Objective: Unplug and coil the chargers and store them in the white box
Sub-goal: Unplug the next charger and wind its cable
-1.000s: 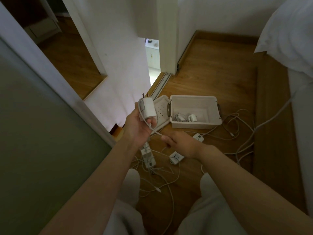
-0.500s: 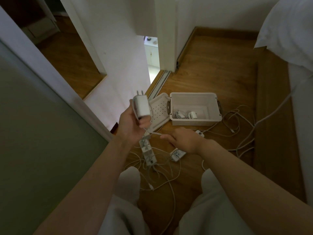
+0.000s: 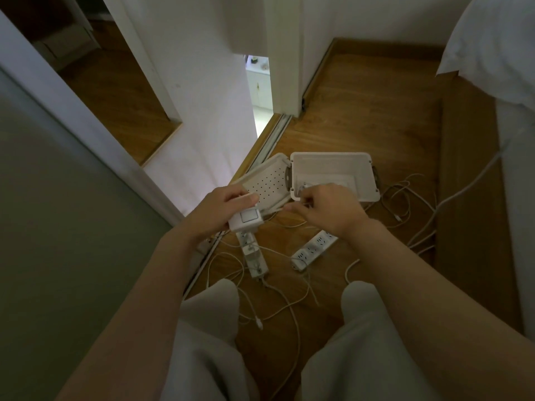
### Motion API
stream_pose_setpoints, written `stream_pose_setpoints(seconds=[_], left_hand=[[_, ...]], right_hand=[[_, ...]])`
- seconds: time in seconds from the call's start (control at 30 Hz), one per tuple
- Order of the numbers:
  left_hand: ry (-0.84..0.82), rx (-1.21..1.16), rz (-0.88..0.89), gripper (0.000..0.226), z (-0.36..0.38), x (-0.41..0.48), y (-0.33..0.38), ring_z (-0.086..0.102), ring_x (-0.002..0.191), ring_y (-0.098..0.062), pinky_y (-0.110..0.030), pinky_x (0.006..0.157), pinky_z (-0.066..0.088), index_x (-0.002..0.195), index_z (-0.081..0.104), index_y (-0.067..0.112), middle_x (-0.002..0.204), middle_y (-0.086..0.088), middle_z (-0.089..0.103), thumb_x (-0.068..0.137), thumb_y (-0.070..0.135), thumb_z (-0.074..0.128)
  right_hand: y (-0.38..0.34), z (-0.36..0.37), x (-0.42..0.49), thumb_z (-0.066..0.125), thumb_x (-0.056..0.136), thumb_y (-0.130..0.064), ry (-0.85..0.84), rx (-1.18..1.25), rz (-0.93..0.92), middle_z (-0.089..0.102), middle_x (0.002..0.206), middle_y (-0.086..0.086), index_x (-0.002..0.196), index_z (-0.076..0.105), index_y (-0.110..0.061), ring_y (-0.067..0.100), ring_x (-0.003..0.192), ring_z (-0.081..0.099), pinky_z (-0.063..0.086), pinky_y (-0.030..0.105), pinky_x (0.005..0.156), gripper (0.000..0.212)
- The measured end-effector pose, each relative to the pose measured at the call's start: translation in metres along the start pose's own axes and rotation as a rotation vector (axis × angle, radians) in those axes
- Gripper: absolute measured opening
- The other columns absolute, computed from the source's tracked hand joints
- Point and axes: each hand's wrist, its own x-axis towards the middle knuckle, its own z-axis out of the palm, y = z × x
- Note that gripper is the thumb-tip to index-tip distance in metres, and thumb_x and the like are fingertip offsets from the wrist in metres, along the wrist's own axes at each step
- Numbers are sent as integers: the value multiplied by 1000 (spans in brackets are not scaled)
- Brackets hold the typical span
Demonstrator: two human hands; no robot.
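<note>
Hands meet just before the white box [image 3: 333,164]: left hand [image 3: 220,208] grips a white charger [image 3: 246,220] beside the open lid [image 3: 269,183], while right hand [image 3: 333,211] pinches its cable [image 3: 307,203] at the box's front rim, hiding most contents. Both hands have moved closer to the box, and the charger is lower.

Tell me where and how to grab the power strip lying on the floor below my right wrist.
Grip the power strip across its narrow width, near the middle, coming from above. It lies flat on the floor, sockets up, long and slim, so thumb and fingers can span its long sides. Its far end is hidden behind the right hand.
</note>
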Motion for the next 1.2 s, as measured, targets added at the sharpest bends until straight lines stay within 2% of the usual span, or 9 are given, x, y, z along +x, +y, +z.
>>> stream_pose_setpoints(seconds=[0.07,0.2,0.43,0.6,0.73,0.87,0.97,1.1,1.2], left_hand=[[38,17,2,22,-4,1,-7,54,47,1,-10,40,37,90,56,14,79,-4,59,95,33,47],[151,137,19,13,3,10,-16,62,67,-6,-14,49,45,88,51,27,88,2,63,94,39,50],[305,343,63,30,18,20,-20,61,89,-14,-29,71,55,112,42,20,107,0,55,93,42,48],[360,407,112,36,29,23,-19,54,100,-15,-28,76,54,119,37,16,115,-3,48,93,39,50],[434,113,-37,25,32,27,-13,59,95,-17,-18,57,52,112,32,18,116,-9,50,97,34,45],[496,-273,-216,19,32,25,-5,57,77,-12,-12,44,48,112,25,20,108,-7,49,102,33,34],[514,-507,-320,25,33,29,-2,65,68,-14,-23,49,52,117,29,16,96,-12,59,102,36,33],[384,-1137,-279,45,38,29,9,65,65,-18,-35,60,57,134,41,4,84,-15,61,102,35,34],[272,-1510,-188,33,33,22,15,54,72,-20,-38,60,59,115,53,5,92,-19,56,101,29,37]], right_hand=[[4,-6,-3,48,89,-53,0,30,21,46,57,-10,60,48,-26,5,53,45,29,21,49,40],[-8,-6,-4,47,92,-49,133,-56,-19,56,66,-4,79,63,-18,12,59,52,32,22,47,37],[-18,0,-9,42,98,-37,189,77,26,63,72,0,90,67,-13,14,64,57,46,27,59,35],[-23,0,-9,41,99,-30,250,207,84,62,73,-2,96,66,-13,7,60,51,34,18,52,30],[-30,2,-12,36,101,-27,134,374,21,50,64,-13,102,61,-14,2,49,42,28,17,50,28],[-40,14,-19,28,102,-25,-60,359,-102,51,68,-4,106,48,-14,12,55,46,36,30,52,23],[-46,27,-19,29,102,-21,-157,280,-165,43,67,-12,116,42,-17,6,55,42,33,25,52,19],[-45,38,-16,42,96,-4,-164,204,-214,47,75,-9,127,38,-20,11,60,43,31,25,53,36],[-39,41,-15,47,90,4,-219,170,-209,47,80,-11,122,45,-18,12,67,45,33,25,54,40]])
